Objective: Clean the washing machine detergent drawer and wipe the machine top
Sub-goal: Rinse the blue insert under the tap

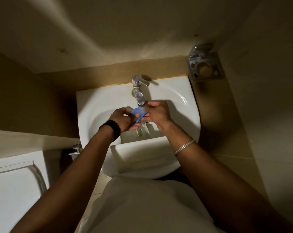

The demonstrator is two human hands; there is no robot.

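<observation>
So the biggest thing in shot is the white wash basin (98, 105) bolted into a tight beige corner, with a toilet cistern and lid (13, 187) off to the left. Sitting in the front of the basin is the white detergent drawer (142, 148), front panel toward the person, compartments pointing back toward the tap. That's where the task's main thing is: in the sink, not in the machine (the machine itself isn't in view at all).

Next down in size, the chrome tap (139, 91) at the back rim, and a metal holder (204, 64) screwed to the right wall, nothing in it that I can see.

Then the hands. Left hand (123, 120), black watch on the wrist, has its fingers curled round one end of a small blue plastic insert (139, 114), probably the softener cap out of the drawer. Right hand (157, 113), thin bangle on that wrist, pinches the other end. Both are holding it right under the spout. I think water is running, but it's too dim to swear to it.

What could go wrong, my guess: wet plastic is slippery, so the blue bit could pop out of the grip and drop onto the drawer or head for the drain, which I can't see under the hands. The drawer is also only propped in the bowl, so a bump from a forearm could tip it over the front edge.

Brands or writing: none readable anywhere.
</observation>
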